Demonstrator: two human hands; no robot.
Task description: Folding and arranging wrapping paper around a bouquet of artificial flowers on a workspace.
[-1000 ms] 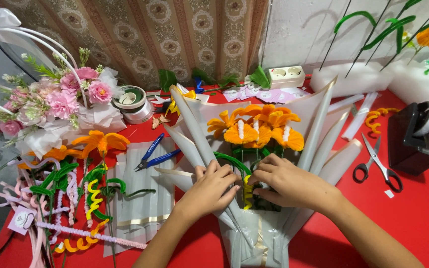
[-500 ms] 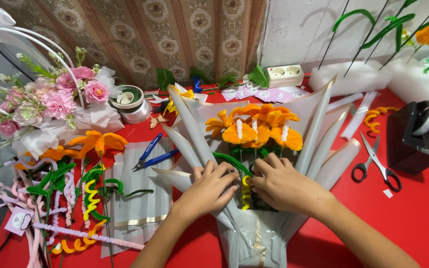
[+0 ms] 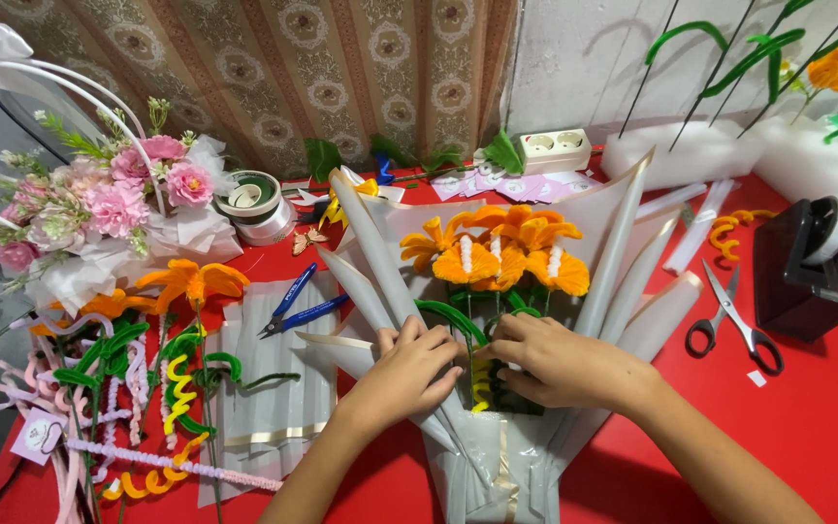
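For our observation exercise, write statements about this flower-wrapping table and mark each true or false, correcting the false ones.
1. Both hands, left hand and right hand, rest on the orange flower bouquet. True.
2. The scissors lie left of the bouquet. False: they lie to its right.
3. The blue-handled pliers are held in a hand. False: they lie untouched on the table.
4. A pink flower arrangement stands at the far left. True.

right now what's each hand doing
left hand: fingers curled, pressing the translucent grey wrapping paper at the green stems.
right hand: curled at the stems; grip hidden.
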